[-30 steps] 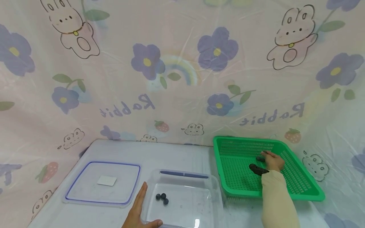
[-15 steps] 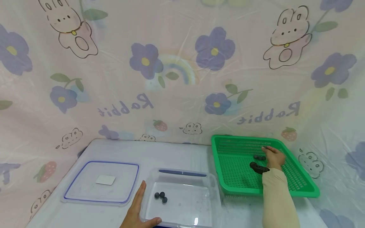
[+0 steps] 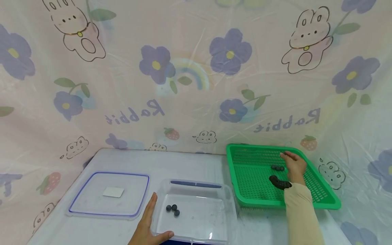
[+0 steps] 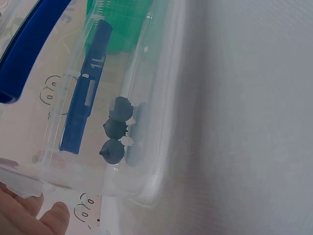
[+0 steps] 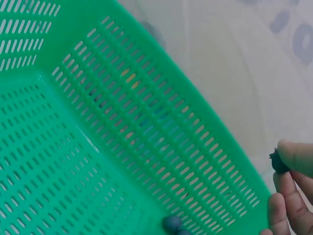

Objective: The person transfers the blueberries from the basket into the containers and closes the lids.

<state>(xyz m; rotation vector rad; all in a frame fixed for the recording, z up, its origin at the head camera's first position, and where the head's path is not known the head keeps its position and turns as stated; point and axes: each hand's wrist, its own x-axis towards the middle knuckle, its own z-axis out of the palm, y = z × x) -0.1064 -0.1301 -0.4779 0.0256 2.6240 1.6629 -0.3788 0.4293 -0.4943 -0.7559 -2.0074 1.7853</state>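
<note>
My right hand [image 3: 296, 167] is over the back right of the green basket [image 3: 231, 173], pinching one blueberry [image 5: 279, 162] between thumb and fingertips. Below it, several more blueberries [image 3: 277, 168] lie in a short row on the basket floor. At the front, my left hand [image 3: 147, 225] rests against the left side of a clear plastic box [image 3: 202, 226], fingers straight and thumb spread along its near edge. Three blueberries [image 3: 174, 207] sit clustered inside that box, toward its left. Through the box wall, the left wrist view shows them close together [image 4: 115, 128].
A clear lid with a blue seal [image 3: 104, 206] lies flat left of the box, a white card [image 3: 113, 192] at its middle. The box has blue clips [image 4: 80, 105]. A printed curtain [image 3: 190, 85] hangs behind the white table [image 3: 128, 158].
My right hand has risen slightly from the basket floor with the pinched blueberry, leaving the row below in fuller view. The left hand stays at the box.
</note>
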